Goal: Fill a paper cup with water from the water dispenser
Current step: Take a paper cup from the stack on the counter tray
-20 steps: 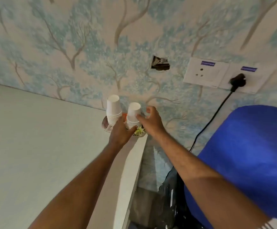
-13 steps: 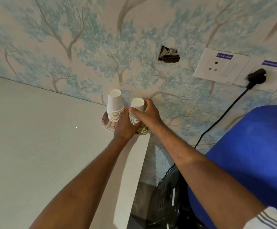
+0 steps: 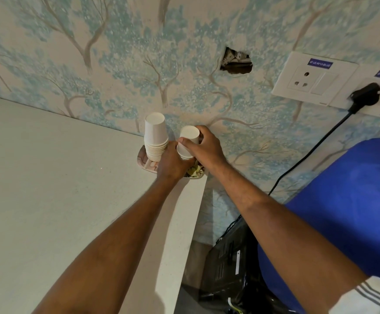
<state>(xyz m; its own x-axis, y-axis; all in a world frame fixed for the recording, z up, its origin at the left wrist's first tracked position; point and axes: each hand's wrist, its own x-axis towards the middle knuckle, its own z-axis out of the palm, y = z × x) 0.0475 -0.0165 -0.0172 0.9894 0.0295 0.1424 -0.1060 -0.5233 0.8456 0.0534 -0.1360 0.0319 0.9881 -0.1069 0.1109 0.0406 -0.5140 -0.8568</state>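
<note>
Two stacks of upside-down white paper cups stand on a small patterned plate (image 3: 142, 160) at the counter's far right corner, against the wall. The left cup stack (image 3: 155, 138) is taller and untouched. My right hand (image 3: 205, 147) grips the top cup (image 3: 188, 138) of the right stack with thumb and fingers around it. My left hand (image 3: 173, 163) is closed around the lower cups of that same stack, hiding most of them. The large blue water bottle (image 3: 347, 200) of the dispenser fills the right side.
The pale counter (image 3: 60, 189) ends at an edge just right of the plate. Below the edge sits a black appliance (image 3: 229, 264). On the floral wallpaper are a ragged hole (image 3: 235, 62), a white socket panel (image 3: 313, 79) and a black plug (image 3: 364, 95) with its cable running down.
My right hand closed around the top cup of the right stack. My left hand slid up and wrapped the stack's lower cups. The view moved closer.
</note>
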